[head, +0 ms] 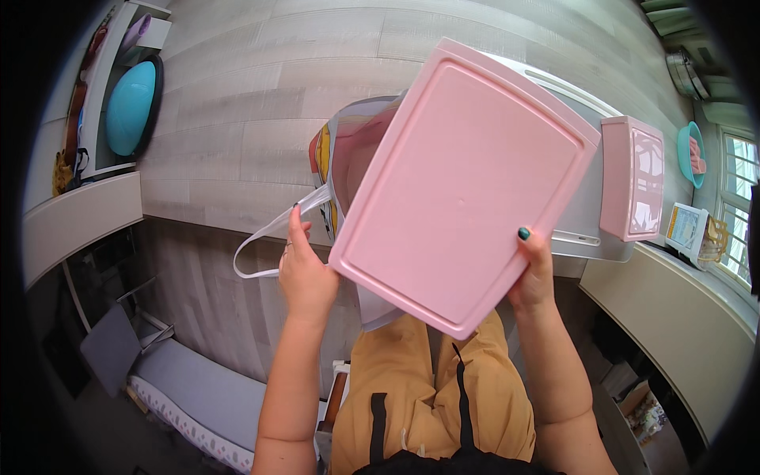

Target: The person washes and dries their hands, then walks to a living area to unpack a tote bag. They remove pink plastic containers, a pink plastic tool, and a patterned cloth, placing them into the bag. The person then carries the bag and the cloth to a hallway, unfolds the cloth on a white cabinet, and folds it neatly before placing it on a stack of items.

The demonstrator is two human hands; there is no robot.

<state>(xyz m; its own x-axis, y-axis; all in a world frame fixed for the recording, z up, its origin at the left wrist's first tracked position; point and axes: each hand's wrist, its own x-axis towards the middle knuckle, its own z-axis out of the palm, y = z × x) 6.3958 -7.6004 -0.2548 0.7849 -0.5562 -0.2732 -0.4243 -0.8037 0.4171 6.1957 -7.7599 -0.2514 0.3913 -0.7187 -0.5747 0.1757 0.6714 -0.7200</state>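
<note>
A large pink plastic box or lid [463,190] with a raised rim is held tilted in front of me, its flat face toward the camera. My right hand [534,273] grips its lower right edge, thumb on the face and fingers hidden beneath. Beside its lower left corner is my left hand [306,273], fingertips at the white strap [261,234] of a bag; whether it grips the strap or the pink piece is unclear. The bag [362,148] gapes open below the pink piece, with a colourful print on its side, and is partly covered.
A smaller pink plastic box [632,178] stands on a grey and white board or lid [576,208] to the right. Farther right are a turquoise basin [690,155] and a white container [689,231] by the window. A blue balance dome [132,108] sits in a shelf at left, above a grey cushioned bench [196,386].
</note>
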